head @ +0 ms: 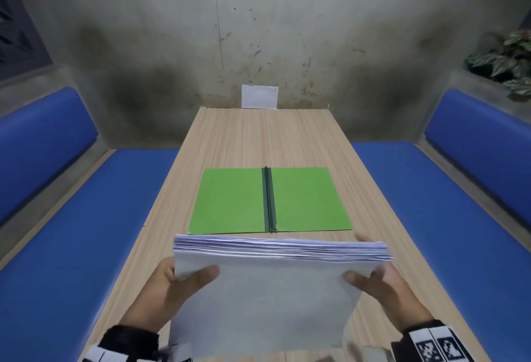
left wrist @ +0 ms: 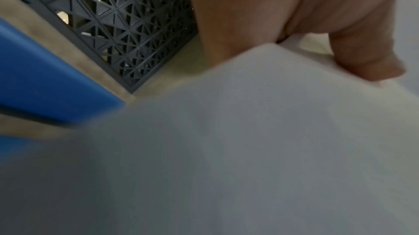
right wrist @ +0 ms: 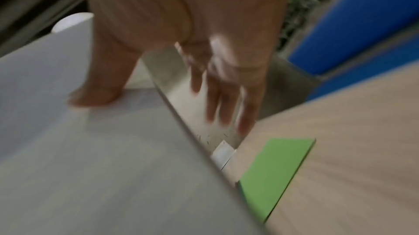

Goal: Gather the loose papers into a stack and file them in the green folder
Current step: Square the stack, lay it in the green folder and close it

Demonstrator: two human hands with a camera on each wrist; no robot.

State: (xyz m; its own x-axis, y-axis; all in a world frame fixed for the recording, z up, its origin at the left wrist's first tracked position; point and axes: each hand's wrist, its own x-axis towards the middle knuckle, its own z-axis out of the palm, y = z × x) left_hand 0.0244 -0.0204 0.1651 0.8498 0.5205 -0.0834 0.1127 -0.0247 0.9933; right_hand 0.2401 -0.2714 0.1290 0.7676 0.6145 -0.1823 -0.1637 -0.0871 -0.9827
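A thick stack of white papers (head: 270, 290) stands tilted on its edge above the near end of the wooden table (head: 258, 137). My left hand (head: 184, 278) grips its left side, thumb on the near face and fingers behind. My right hand (head: 370, 272) holds the right side the same way. The green folder (head: 230, 201) lies open and flat just beyond the stack, its dark spine (head: 268, 198) in the middle. In the left wrist view the papers (left wrist: 249, 140) fill the frame under my thumb. In the right wrist view the stack (right wrist: 102, 158) hides part of the folder (right wrist: 276, 170).
Blue padded benches (head: 71, 218) (head: 459, 218) run along both sides of the table. A white card (head: 259, 96) leans on the stained wall at the far end. A leafy plant (head: 505, 60) sits at the upper right. A dark lattice panel (left wrist: 118, 24) shows in the left wrist view.
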